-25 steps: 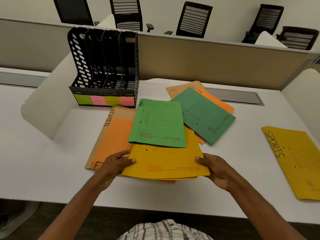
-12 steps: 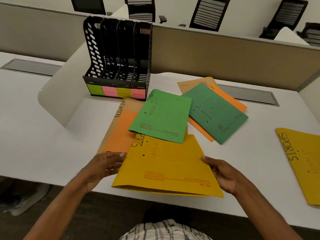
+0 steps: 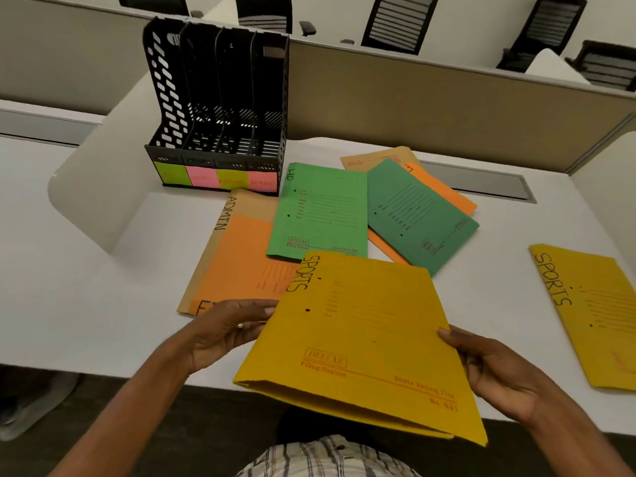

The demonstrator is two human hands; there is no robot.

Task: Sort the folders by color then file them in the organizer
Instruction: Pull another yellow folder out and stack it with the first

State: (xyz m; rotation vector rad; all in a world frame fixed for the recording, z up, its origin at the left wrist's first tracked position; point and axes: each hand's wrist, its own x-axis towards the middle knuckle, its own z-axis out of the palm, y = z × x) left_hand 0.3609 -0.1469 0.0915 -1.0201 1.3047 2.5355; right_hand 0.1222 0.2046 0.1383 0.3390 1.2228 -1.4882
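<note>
A yellow folder marked SPORTS [image 3: 361, 339] is lifted off the desk, tilted toward me. My right hand [image 3: 495, 370] grips its right edge. My left hand [image 3: 223, 330] touches its left edge with fingers under it. Behind it lie an orange folder [image 3: 237, 266] on a tan ADMIN folder [image 3: 237, 204], a light green HR folder [image 3: 320, 211], a dark green folder [image 3: 416, 215] and another orange one [image 3: 444, 191]. A second yellow SPORTS folder [image 3: 595, 311] lies at the right. The black organizer [image 3: 220, 108], with coloured labels along its front, stands at the back left, its slots showing no folders.
A beige partition wall [image 3: 413, 101] runs behind the desk, with black chairs beyond it. A curved white divider [image 3: 99, 180] stands left of the organizer. A grey cable tray lid [image 3: 481, 182] sits at the back right. The white desk's [image 3: 86, 304] front edge is just below my hands.
The yellow SPORTS folder has been pulled out from under the green HR folder and raised toward me. My view has moved closer to the desk.
</note>
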